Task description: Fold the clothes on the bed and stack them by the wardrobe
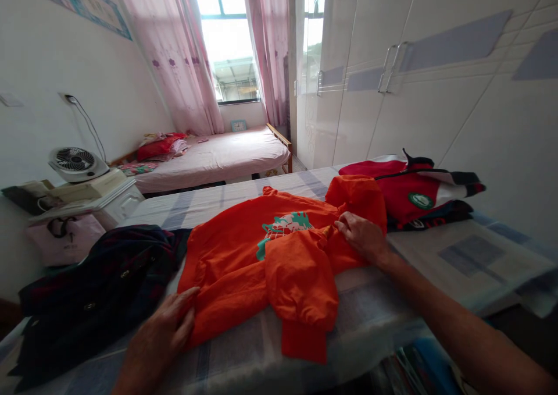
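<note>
An orange sweatshirt [235,255] with a green and white print lies spread across the bed, its hem to the left and one sleeve folded over the front. My left hand [168,319] grips the hem at its near corner, thumb and fingers closed on the cloth. Up by the neck and shoulder, my right hand [360,235] pinches the fabric between its fingertips. Beside my left hand lies a dark plaid garment [100,290] with buttons. Past the right hand, a red, white and black jacket [401,188] with a green round badge rests on other dark clothing.
The bed has a blue and white checked sheet [366,308]. White wardrobes [392,121] line the right side. A small fan [76,162] stands on a cabinet at left, above a pink bag [65,238]. Another bed [226,153] stands under the window.
</note>
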A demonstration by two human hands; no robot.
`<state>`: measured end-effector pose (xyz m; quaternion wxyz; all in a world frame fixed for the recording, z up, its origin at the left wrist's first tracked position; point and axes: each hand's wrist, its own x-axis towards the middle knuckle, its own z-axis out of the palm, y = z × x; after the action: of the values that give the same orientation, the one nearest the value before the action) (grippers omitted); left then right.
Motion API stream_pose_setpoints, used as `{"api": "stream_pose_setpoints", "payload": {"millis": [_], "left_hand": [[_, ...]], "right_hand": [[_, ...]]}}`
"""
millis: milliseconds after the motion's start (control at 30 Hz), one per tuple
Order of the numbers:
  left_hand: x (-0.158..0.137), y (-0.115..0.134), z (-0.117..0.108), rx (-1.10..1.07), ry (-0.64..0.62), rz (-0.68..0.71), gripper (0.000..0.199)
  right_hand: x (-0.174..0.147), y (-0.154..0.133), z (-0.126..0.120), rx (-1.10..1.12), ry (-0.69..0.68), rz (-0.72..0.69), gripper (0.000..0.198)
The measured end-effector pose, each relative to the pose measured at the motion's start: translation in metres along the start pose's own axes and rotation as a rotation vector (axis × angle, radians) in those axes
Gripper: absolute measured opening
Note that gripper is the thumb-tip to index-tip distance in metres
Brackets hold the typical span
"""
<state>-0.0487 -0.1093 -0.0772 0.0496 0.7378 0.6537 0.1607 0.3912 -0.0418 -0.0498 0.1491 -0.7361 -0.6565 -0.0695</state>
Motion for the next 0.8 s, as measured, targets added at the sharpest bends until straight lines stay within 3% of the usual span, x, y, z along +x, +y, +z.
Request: {"api": "stream_pose_setpoints", "payload": {"millis": [100, 167, 367, 433, 500, 567, 633, 733, 800], "left_hand": [[0.002, 0.002, -0.003, 0.009, 0.027, -0.044, 0.037], [0.004, 0.001, -0.003, 0.001, 0.033, -0.039, 0.037], [0.007, 0.004, -0.005, 0.106, -0.029, -0.043, 0.04], [0.004, 0.014, -0.009, 0.198, 0.046, 0.0, 0.043], [0.0, 0.031, -0.011, 0.237, 0.221, 0.074, 0.044], [-0.006, 0.055, -0.009, 0.131, 0.332, 0.121, 0.04], [-0.013, 0.083, -0.003, -0.099, 0.215, 0.138, 0.034], [-0.019, 0.122, 0.01, -0.411, -0.128, 0.1, 0.032], [-0.02, 0.138, 0.019, -0.557, -0.212, 0.021, 0.032]], "right_hand": [[-0.015, -0.006, 0.0, -0.068, -0.1, 0.074, 0.037], [-0.02, -0.008, -0.002, -0.119, -0.146, 0.048, 0.038], [-0.01, -0.001, 0.008, -0.163, 0.002, -0.015, 0.026], [-0.007, 0.004, 0.017, -0.155, 0.014, -0.027, 0.021], [-0.006, 0.007, 0.025, -0.159, 0.018, -0.035, 0.02], [-0.007, 0.008, 0.029, -0.155, 0.025, -0.041, 0.021], [-0.009, 0.008, 0.029, -0.134, 0.032, -0.046, 0.021], [-0.01, 0.008, 0.028, -0.114, 0.042, -0.044, 0.02], [-0.01, 0.009, 0.028, -0.111, 0.047, -0.046, 0.02]]}}
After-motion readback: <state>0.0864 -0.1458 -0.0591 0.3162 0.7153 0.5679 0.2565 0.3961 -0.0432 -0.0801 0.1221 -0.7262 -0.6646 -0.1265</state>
